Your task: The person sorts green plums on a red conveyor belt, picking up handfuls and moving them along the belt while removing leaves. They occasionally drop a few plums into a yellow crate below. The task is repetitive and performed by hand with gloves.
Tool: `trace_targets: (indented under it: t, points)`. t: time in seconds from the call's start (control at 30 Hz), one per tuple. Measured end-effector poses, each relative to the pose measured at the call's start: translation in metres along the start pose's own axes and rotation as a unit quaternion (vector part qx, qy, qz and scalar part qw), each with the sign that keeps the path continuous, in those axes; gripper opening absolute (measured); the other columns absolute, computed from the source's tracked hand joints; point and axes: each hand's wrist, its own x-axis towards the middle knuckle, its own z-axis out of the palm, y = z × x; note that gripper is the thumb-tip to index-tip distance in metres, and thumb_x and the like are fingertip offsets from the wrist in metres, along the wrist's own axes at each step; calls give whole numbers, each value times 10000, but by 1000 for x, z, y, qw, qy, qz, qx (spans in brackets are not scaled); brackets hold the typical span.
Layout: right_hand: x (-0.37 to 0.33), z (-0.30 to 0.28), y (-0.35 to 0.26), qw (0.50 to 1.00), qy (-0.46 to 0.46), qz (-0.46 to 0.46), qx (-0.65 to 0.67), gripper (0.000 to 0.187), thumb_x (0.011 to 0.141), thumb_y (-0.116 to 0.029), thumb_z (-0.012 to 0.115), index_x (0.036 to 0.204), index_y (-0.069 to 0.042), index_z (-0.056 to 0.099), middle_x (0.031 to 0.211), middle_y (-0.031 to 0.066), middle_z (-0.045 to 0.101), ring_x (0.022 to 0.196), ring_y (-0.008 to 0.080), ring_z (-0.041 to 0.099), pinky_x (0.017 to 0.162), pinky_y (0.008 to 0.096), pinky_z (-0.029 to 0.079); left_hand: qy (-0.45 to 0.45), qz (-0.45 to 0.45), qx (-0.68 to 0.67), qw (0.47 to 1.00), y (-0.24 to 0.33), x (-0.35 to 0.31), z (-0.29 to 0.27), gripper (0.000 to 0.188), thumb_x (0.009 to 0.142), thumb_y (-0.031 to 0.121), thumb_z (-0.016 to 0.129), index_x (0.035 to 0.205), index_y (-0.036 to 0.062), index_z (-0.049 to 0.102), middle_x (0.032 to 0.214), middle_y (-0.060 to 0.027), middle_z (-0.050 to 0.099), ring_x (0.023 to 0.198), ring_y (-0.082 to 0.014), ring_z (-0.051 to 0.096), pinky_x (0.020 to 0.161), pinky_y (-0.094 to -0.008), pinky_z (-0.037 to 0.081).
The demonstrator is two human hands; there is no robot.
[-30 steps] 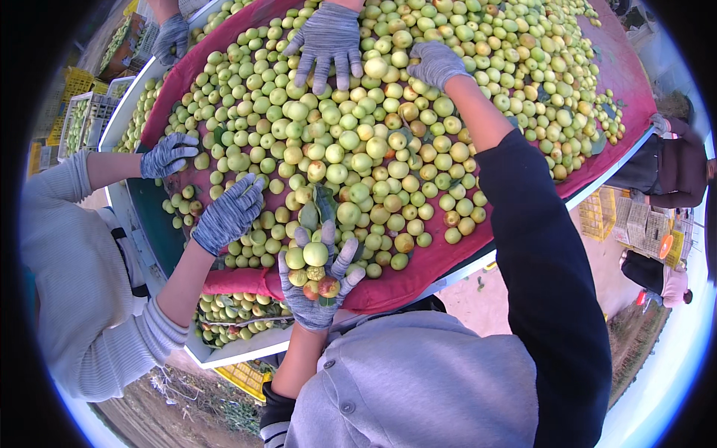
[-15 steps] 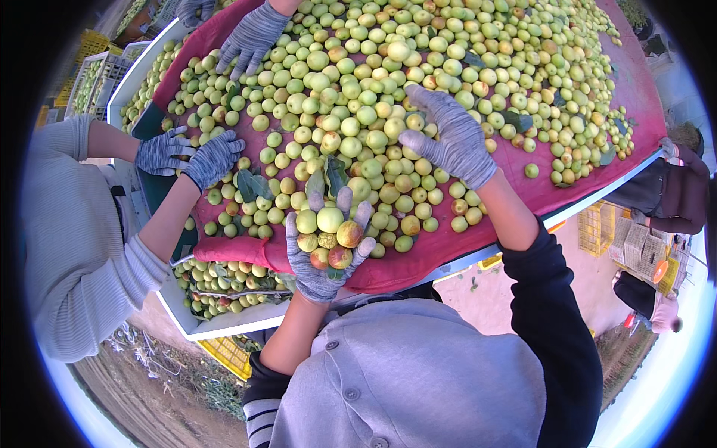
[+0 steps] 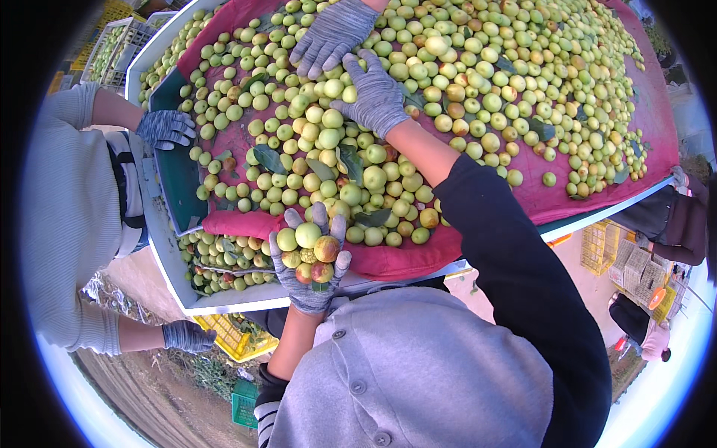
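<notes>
My left hand (image 3: 310, 297), in a grey knit glove, is palm up by the near edge of the red cloth (image 3: 407, 257). Its fingers curl up around several small round fruits (image 3: 307, 235), green with reddish-brown patches, resembling jujubes; one has a rough, netted skin. Farther out, my right hand (image 3: 376, 97), gloved alike, lies over the spread of loose fruits (image 3: 478, 75) with its fingers apart. Its fingertips come close to another person's gloved hand (image 3: 336, 36), which reaches in from the far side. Dark green leaves (image 3: 351, 163) lie among the fruits between my hands.
At left stands a co-worker, one gloved hand (image 3: 166, 129) on the dark green board (image 3: 178, 187), the other hand (image 3: 188, 337) hanging low. A white-edged tray (image 3: 224, 305) of fruits sits under the cloth. Yellow crates (image 3: 597, 246) and people are at right.
My right hand has moved farther out and to the left. My left hand still holds its fruits. The co-worker's near hand has left the fruits and dropped down; the far person's hand has shifted right.
</notes>
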Motion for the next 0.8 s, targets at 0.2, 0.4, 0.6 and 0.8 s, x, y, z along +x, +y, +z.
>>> trace_targets:
  t: [0.2,0.4,0.6,0.8]
  points:
    - [-53,14,-11,978,-85,-188,10,558,744,-322,741,1263,-197,579,1265,99,509,1189,289,506,995,426,441,-12,40,-2,999,3,-6,2,541,955,603,368,1403,312,451,1551,-51,291,1433,-345,216,1050,-641,274]
    - [-68,-15,-39,907,-360,-182,123,352,884,-405,589,1101,-137,659,1086,91,646,1022,277,616,912,408,495,-19,71,-9,997,4,-13,3,526,958,601,369,1382,312,485,1544,-56,307,1429,-356,223,1028,-654,305]
    - [31,36,-60,947,-227,-138,-182,190,893,-156,572,1044,-108,676,954,111,679,903,288,673,700,449,559,-61,70,31,995,5,-11,2,528,970,581,349,1403,297,458,1541,-83,308,1411,-381,265,992,-664,352]
    - [55,49,-67,933,-280,-127,-186,241,857,-166,614,1067,-57,658,1035,141,673,951,287,672,783,439,550,-74,93,61,991,5,-16,2,541,961,597,354,1409,309,450,1545,-82,302,1419,-380,247,1006,-682,331]
